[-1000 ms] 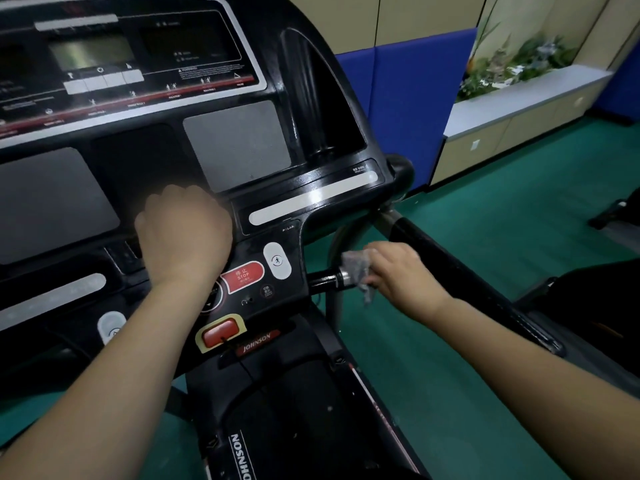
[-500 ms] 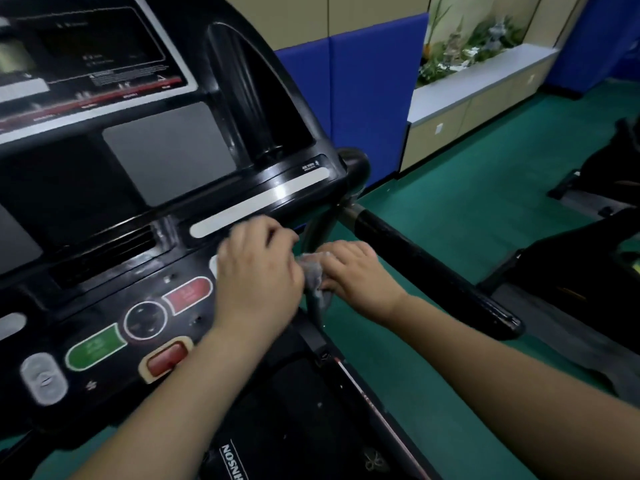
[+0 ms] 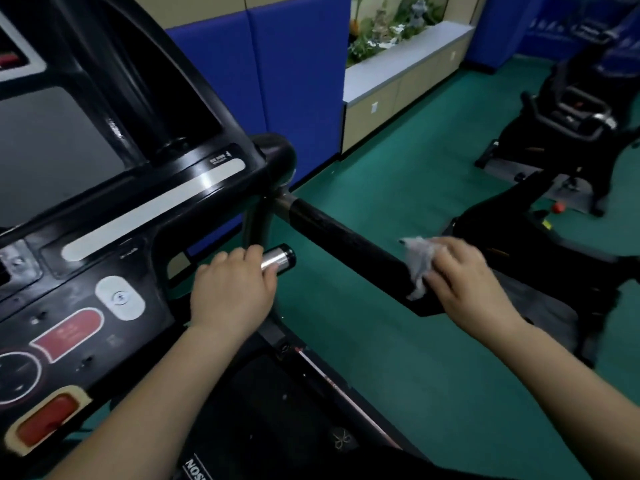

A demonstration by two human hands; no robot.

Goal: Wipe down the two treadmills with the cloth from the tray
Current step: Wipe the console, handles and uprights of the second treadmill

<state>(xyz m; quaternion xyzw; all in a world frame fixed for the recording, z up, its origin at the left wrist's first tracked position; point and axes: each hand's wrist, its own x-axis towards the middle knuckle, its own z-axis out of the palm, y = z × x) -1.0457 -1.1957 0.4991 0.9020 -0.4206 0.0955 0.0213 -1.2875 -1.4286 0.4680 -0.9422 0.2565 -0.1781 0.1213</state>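
Brace with left hand (image 3: 232,296) gripping the silver grip (image 3: 278,259), then, right hand (image 3: 464,282) clutching the cloth (image 3: 419,261), rub firmly round the black handrail (image 3: 346,239) end to end

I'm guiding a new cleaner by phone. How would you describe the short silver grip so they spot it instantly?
Find the black treadmill console, then the long black handrail running back from its right corner. Between console and handrail, the silver grip juts out, held by the left hand. Unlike the handrail, it is stubby, shiny metal with a black end cap.
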